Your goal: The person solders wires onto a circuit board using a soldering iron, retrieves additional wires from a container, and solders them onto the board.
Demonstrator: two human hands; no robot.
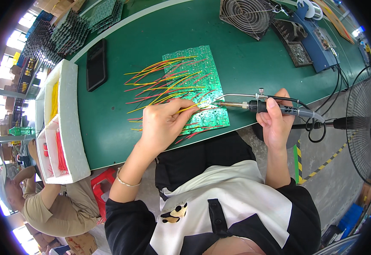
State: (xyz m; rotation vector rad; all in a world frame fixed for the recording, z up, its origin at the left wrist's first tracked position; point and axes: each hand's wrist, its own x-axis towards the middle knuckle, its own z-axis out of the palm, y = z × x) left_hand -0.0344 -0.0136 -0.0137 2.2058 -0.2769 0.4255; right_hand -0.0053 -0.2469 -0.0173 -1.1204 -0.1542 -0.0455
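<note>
As the board lies flat, left hand pinches a yellow wire over it.
Thumb against forefinger, back of hand upward; right hand, raised to the right, curls round the iron, which bears pale lettering. Under the board, green table.

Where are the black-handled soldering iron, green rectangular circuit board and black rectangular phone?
Soldering iron (259,106): head view, front of handle.
Circuit board (213,83): head view, right side of surface.
Phone (96,64): head view, middle of upper face.

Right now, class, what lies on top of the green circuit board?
Red and yellow wires lie on the circuit board, many overhanging its left edge; whatever the left hand covers there cannot be seen.
</note>
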